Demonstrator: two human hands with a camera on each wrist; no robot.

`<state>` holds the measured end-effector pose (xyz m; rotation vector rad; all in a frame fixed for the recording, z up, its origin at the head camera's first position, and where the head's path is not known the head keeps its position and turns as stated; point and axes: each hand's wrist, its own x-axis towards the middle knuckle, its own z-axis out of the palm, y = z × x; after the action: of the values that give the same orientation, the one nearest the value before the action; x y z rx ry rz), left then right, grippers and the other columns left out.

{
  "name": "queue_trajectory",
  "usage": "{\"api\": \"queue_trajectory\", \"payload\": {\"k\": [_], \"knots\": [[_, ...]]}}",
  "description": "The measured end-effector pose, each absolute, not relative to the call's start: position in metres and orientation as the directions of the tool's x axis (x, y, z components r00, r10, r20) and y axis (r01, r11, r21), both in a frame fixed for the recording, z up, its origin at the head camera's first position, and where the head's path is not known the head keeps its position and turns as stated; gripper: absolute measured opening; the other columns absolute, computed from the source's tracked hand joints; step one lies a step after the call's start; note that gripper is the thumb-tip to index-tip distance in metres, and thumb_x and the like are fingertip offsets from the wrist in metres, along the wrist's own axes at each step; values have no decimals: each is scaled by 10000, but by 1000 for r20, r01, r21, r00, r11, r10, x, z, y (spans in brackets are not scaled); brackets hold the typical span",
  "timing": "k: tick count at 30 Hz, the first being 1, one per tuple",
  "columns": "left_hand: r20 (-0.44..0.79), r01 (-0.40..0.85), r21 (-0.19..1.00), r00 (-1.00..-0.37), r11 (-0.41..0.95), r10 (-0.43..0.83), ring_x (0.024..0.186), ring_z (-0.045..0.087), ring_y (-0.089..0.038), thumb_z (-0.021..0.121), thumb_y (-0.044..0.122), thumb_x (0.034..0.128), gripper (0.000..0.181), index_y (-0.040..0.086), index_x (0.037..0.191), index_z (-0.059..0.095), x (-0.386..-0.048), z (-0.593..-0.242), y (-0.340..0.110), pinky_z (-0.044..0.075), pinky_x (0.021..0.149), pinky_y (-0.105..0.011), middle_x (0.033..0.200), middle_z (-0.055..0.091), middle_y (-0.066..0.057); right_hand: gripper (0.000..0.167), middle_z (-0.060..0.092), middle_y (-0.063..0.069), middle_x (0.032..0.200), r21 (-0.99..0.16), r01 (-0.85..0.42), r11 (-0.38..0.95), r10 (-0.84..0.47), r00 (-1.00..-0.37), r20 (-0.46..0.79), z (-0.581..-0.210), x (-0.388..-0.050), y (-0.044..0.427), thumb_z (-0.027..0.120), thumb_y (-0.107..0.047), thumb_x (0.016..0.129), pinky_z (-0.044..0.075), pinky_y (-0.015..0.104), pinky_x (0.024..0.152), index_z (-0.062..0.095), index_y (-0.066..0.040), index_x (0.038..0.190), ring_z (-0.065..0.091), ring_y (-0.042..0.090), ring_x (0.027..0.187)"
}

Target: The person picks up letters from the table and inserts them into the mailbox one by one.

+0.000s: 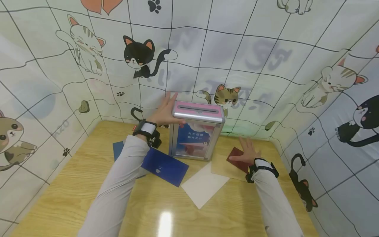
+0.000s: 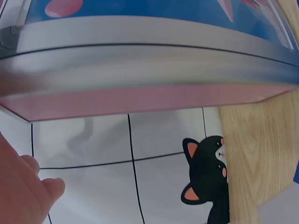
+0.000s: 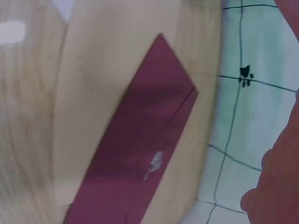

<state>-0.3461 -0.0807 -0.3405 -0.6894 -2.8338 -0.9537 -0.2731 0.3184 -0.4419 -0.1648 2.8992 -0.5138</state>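
Head view: the box (image 1: 195,131) is standing centre-back, left hand (image 1: 163,113) spreading at its corner without clasping, perhaps steadying it; right hand (image 1: 248,154) is splaying, empty, by the maroon envelope (image 1: 236,152). Left wrist: fingers (image 2: 54,186) are hanging clear of the lid (image 2: 149,100). Right wrist: the envelope's lying unpinched.

Blue card (image 1: 117,149), partly hidden by the left sleeve (image 1: 118,184); box (image 2: 149,70), cropped above in the left wrist view; maroon envelope (image 3: 131,135), cropped below, its silver mark (image 3: 154,162), perhaps lettering, illegible.
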Motion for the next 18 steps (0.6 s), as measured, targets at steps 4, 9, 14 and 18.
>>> {"api": "queue_trajectory", "payload": {"k": [4, 9, 14, 18], "knots": [[210, 455, 623, -881, 637, 424, 1363, 21, -377, 751, 533, 613, 1216, 248, 1458, -75, -346, -334, -74, 293, 988, -564, 1493, -203, -106, 1133, -97, 302, 1455, -347, -53, 936, -120, -977, -174, -459, -263, 331, 654, -596, 676, -9, 779, 867, -7, -108, 1456, -63, 511, 1305], [213, 477, 637, -864, 606, 456, 1374, -37, -329, 784, 449, 616, 1222, 187, 1464, -56, -345, -328, -69, 265, 1007, -558, 1489, -218, -98, 1168, -100, 324, 1444, -367, -4, 930, -89, -972, -217, -493, -252, 359, 637, -659, 649, -45, 794, 825, -7, -112, 1457, -72, 541, 1287], [188, 472, 628, -864, 619, 468, 1380, -45, -292, 802, 391, 615, 1203, 110, 1465, -2, -347, -328, -68, 193, 1055, -523, 1506, -143, -120, 1214, -128, 337, 1431, -393, 93, 915, -27, -957, -290, -517, -236, 384, 632, -689, 628, -97, 790, 804, -23, -84, 1451, -106, 562, 1266], [160, 466, 612, -864, 639, 477, 1373, 69, -307, 802, 373, 617, 1171, 41, 1455, 55, -349, -327, -64, 215, 1061, -489, 1507, -11, -164, 1244, -99, 384, 1406, -375, 132, 918, 9, -950, -312, -528, -222, 399, 639, -691, 616, -40, 797, 818, -9, -16, 1435, -107, 596, 1241]]}}
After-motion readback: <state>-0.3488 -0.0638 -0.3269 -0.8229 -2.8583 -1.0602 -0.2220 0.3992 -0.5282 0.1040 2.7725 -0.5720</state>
